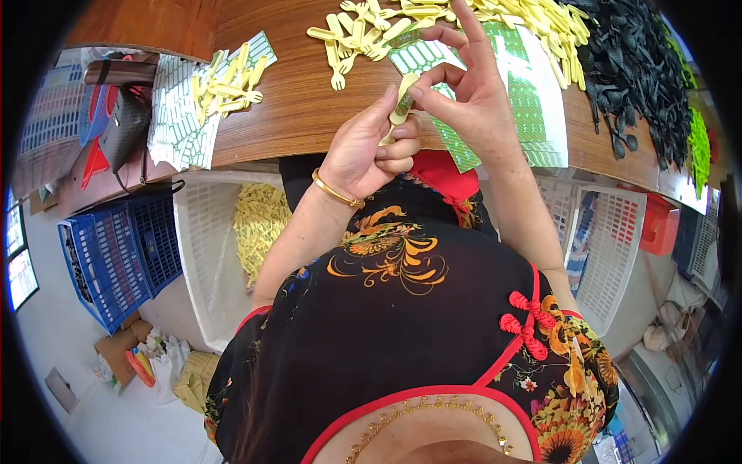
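Note:
My left hand (363,147) grips a small pale yellow plastic fork (388,139), thumb on one side and fingers curled round the other. A narrow green label (403,107) lies along its handle. The thumb and forefinger of my right hand (481,108) pinch at the upper end of that fork, beside the label; the other fingers are raised and spread. Beneath the right hand lies a green-and-white sticker sheet (427,58) on the brown table (294,116). Near the right middle fingertip is another green label (403,36); whether it touches the finger I cannot tell.
Loose yellow forks (352,39) lie beyond my hands, with a larger heap (541,27) further right. Black plastic utensils (638,69) are piled at the far right. More forks (228,89) rest on sticker sheets (182,116) at left. A white crate (205,255) of yellow pieces stands below.

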### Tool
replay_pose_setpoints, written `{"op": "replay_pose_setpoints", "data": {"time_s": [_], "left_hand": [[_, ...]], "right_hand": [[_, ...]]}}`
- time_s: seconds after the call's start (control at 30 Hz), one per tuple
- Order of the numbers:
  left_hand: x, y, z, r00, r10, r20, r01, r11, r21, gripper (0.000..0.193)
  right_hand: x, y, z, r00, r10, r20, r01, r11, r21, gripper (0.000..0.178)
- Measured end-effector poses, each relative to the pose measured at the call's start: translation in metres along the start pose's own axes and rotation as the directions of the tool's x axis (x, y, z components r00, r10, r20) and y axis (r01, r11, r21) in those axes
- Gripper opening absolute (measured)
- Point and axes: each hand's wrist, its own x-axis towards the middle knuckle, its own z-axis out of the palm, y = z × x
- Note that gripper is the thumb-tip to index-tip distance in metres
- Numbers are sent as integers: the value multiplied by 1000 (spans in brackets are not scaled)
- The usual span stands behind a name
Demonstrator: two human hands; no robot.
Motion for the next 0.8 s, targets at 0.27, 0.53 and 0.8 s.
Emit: {"op": "replay_pose_setpoints", "data": {"time_s": [0.27, 0.53, 0.8], "left_hand": [[0, -1, 0, 1000, 11, 6, -11, 1000, -3, 33], [0, -2, 1, 1000, 20, 19, -20, 999, 25, 32], [-7, -3, 20, 995, 91, -25, -84, 974, 210, 19]], "right_hand": [[2, 4, -2, 1000, -23, 8, 23, 999, -33, 101], [2, 3, -2, 998, -56, 4, 57, 995, -87, 100], [0, 2, 0, 999, -39, -16, 37, 994, -104, 99]]}}
